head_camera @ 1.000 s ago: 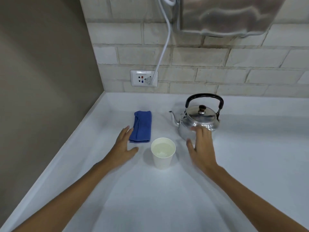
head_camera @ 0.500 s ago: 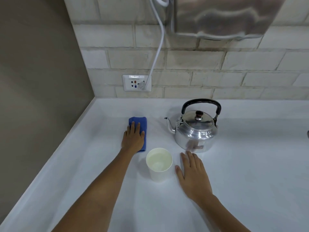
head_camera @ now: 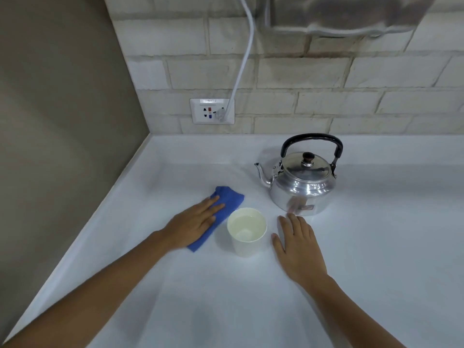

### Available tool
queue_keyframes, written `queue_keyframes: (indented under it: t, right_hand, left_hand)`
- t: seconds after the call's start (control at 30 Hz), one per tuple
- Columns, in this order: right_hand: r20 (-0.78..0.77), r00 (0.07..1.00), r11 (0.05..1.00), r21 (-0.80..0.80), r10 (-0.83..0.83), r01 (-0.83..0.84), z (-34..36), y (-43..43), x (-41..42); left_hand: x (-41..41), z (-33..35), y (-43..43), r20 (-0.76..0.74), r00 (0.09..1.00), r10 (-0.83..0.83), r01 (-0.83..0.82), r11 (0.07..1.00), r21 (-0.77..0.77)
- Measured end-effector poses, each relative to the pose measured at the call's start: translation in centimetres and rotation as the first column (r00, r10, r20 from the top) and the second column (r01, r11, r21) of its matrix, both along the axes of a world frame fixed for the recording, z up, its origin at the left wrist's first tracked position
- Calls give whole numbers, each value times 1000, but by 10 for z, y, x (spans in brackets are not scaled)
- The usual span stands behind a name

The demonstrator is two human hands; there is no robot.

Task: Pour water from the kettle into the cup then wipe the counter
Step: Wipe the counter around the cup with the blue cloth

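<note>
A silver kettle [head_camera: 302, 183] with a black handle stands upright on the white counter [head_camera: 376, 234], spout to the left. In front of it is a white paper cup [head_camera: 246, 232] holding water. My left hand [head_camera: 194, 226] lies flat on a blue cloth [head_camera: 227, 200] just left of the cup, pressing it to the counter. My right hand [head_camera: 298, 244] rests flat on the counter right of the cup, fingers apart, fingertips just short of the kettle's base.
A brick wall runs behind the counter with a white socket [head_camera: 212, 111] and a white cable [head_camera: 244, 51] plugged in. A brown side wall [head_camera: 62, 121] closes the left. A metal appliance [head_camera: 339, 13] hangs above the kettle.
My left hand reached the blue cloth and has dragged it nearer and turned it askew beside the cup. My right hand left the kettle and settled flat on the counter.
</note>
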State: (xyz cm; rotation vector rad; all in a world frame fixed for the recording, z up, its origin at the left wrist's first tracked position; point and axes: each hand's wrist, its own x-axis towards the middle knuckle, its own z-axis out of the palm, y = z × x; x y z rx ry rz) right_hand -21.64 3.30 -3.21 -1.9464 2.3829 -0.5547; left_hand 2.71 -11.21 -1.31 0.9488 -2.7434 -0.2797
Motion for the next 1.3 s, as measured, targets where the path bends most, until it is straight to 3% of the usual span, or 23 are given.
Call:
queue_keyframes:
  t: [0.1, 0.17, 0.23, 0.33, 0.4, 0.6, 0.73, 0.9, 1.03, 1.1, 1.17, 1.2, 1.3]
  right_hand:
    - [-46, 999, 1000, -20, 7, -8, 3, 0, 3]
    - [-33, 999, 1000, -24, 9, -10, 4, 1, 2]
    - [-11, 1000, 1000, -25, 12, -13, 6, 2, 1]
    - [7, 1000, 1000, -20, 22, -22, 8, 3, 1]
    - [19, 1000, 1000, -13, 18, -18, 8, 3, 2]
    - [-1, 1000, 1000, -6, 0, 0, 9, 5, 8]
    - [3, 1000, 1000, 7, 8, -8, 8, 6, 6]
    - [31, 999, 1000, 13, 22, -23, 9, 6, 4]
    - [26, 999, 1000, 18, 22, -22, 8, 5, 5]
    - [5, 1000, 1000, 14, 17, -17, 9, 5, 6]
    - [-8, 1000, 1000, 11, 14, -14, 8, 5, 7]
    - [-13, 1000, 1000, 9, 13, -13, 7, 4, 7]
    - [-26, 1000, 1000, -4, 16, -16, 5, 3, 6]
  left_hand:
    - [-32, -4, -5, 108, 968, 227, -219, 972, -84]
    - [-51, -6, 6, 170, 947, 271, -255, 961, -110]
    - [-48, -9, 23, 147, 945, 292, -283, 956, -80]
    - [-14, -18, 64, 2, 985, 173, -173, 983, -62]
    - [21, -20, 82, -94, 969, 228, -228, 974, 4]
    - [32, -12, 61, 13, 869, 494, -494, 869, -7]
    - [12, -14, 88, -11, 876, 482, -480, 875, 56]
    - [52, -21, 153, -94, 948, 304, -300, 952, 59]
    - [71, -2, 138, 6, 898, 440, -439, 894, 89]
    - [58, 8, 137, 36, 866, 499, -497, 866, -47]
    - [41, 7, 149, 143, 887, 440, -412, 892, -187]
    - [30, 5, 164, 196, 890, 411, -376, 906, -195]
    - [-3, -4, 214, 84, 912, 401, -391, 913, -118]
